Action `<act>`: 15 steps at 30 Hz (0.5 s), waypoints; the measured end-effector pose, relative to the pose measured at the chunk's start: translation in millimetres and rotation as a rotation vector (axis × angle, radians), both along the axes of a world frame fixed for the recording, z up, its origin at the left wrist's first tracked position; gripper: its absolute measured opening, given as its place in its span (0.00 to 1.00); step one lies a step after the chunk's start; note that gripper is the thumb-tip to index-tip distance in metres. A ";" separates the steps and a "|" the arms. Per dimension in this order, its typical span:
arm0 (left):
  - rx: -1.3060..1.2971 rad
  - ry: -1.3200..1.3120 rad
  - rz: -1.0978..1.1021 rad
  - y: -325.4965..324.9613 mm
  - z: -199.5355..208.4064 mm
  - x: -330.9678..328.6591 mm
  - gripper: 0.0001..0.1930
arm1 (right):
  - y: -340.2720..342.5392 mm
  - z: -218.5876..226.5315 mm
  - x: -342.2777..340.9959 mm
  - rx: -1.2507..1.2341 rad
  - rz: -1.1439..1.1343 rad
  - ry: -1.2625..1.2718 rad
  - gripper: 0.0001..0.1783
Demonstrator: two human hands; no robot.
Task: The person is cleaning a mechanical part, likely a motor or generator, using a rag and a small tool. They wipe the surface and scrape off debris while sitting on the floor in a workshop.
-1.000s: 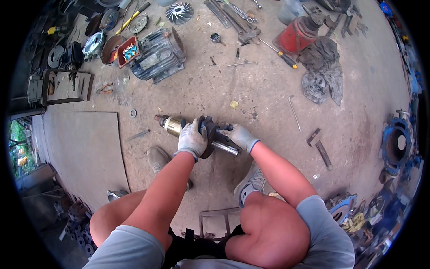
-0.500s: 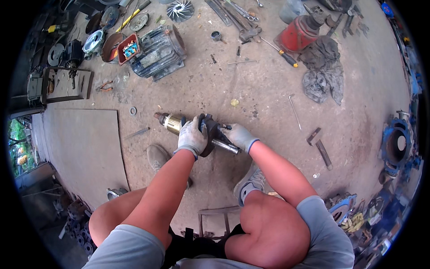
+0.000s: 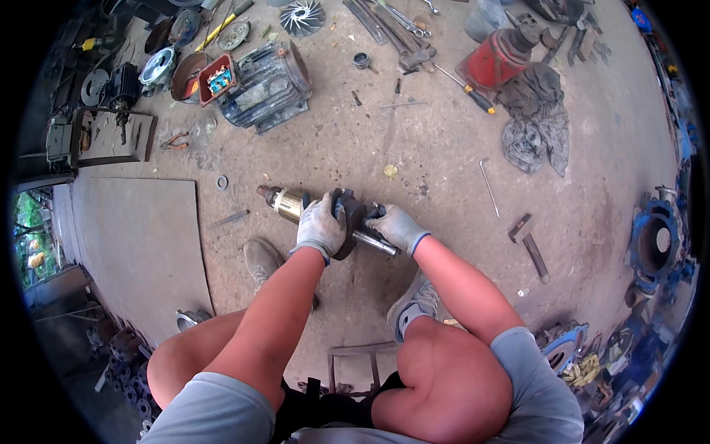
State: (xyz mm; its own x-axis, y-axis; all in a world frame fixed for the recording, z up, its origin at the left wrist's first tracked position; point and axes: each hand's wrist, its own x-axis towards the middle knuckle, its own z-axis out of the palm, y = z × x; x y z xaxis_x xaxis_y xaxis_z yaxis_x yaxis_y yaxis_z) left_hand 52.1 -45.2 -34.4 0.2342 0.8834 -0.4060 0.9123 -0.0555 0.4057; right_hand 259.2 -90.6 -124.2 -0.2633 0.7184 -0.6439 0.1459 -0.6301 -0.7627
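A motor rotor [image 3: 287, 206] with a brass-coloured body lies slantwise between my feet. Its bare steel shaft [image 3: 377, 243] points to the lower right. Around the shaft sits a dark metal end cover [image 3: 353, 220]. My left hand [image 3: 321, 229], in a grey-white glove, is wrapped over the rotor where it meets the cover. My right hand [image 3: 400, 227], gloved too, is closed at the cover's right side, above the shaft. Its fingertips pinch a small dark piece, which the fingers partly hide, so I cannot make out its kind.
A finned motor housing [image 3: 265, 87] lies at the far left. At far right stand a red bottle jack [image 3: 497, 58] and a dark rag [image 3: 534, 122]. A hammer [image 3: 529, 248] lies right of my hands, a metal ring [image 3: 222, 182] to the left, near a flat sheet [image 3: 144, 237].
The whole view has shifted slightly. Both hands stay at the rotor and end cover, with only a slight shift of the right fingers.
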 end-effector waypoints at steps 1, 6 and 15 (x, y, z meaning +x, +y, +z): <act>0.002 -0.008 -0.001 0.2 -1.3 0.9 0.24 | 1.0 -2.1 1.1 0.031 0.025 -0.041 0.16; -0.009 0.016 -0.004 -0.6 -0.6 -2.6 0.24 | 5.7 27.0 1.1 -0.012 -0.015 0.028 0.16; 0.007 -0.008 0.002 -1.4 -2.1 -1.9 0.24 | 8.7 27.7 1.3 0.051 0.046 -0.013 0.16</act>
